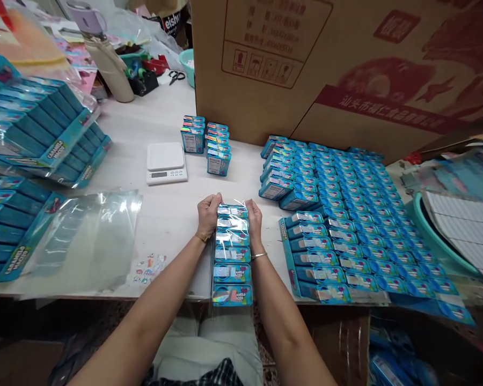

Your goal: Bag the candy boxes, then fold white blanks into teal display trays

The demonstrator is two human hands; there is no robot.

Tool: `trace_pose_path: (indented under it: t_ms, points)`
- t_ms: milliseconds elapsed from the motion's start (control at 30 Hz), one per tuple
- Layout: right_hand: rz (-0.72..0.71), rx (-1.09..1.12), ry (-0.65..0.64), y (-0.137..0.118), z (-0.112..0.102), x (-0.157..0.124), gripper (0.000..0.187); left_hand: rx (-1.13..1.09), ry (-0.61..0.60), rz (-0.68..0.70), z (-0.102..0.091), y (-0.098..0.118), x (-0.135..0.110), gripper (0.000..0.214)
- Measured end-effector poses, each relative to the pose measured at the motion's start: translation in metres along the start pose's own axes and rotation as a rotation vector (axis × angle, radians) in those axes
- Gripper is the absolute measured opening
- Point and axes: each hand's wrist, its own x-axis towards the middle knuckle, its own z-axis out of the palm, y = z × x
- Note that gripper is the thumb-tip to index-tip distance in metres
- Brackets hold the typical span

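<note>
Right before me, a row of several blue candy boxes [232, 254] runs from the table towards my lap, over the front edge. Clear, shiny plastic film [234, 222] covers the row, its loose corners standing up at the far end. My left hand [209, 215] is closed at the far left corner, fingers gripping the film beside the boxes. At the far right corner my right hand [255, 219] is closed on the film too. Its fingertips are partly hidden, and I cannot tell whether they also press on the boxes.
A white scale [166, 164] stands left of small box stacks [218, 155]. Many blue boxes [346, 225] fill the right side. Wrapped packs [44, 134] and clear plastic sheets [92, 236] lie left. A large carton [306, 69] blocks the back; scissors [176, 76] lie near it.
</note>
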Motion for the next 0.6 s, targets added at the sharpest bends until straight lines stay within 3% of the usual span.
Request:
trace_pose_path:
  t_ms: [233,367,467,600]
  points:
    - [-0.059,-0.076,-0.012,-0.002,0.001,-0.005,0.039,-0.021,-0.050,-0.029,-0.001,0.001,-0.004,0.040]
    - [-0.115,-0.018,0.035,-0.010,-0.014,-0.018,0.043,-0.002,0.028,0.056,-0.017,0.013,-0.015,0.037]
    - [-0.079,0.023,0.104,-0.011,-0.038,-0.043,0.051,-0.012,0.093,0.047,-0.041,0.024,-0.049,0.046]
    - [0.040,0.157,0.062,0.000,-0.058,-0.088,0.053,-0.014,-0.029,0.004,-0.069,0.025,-0.133,0.065]
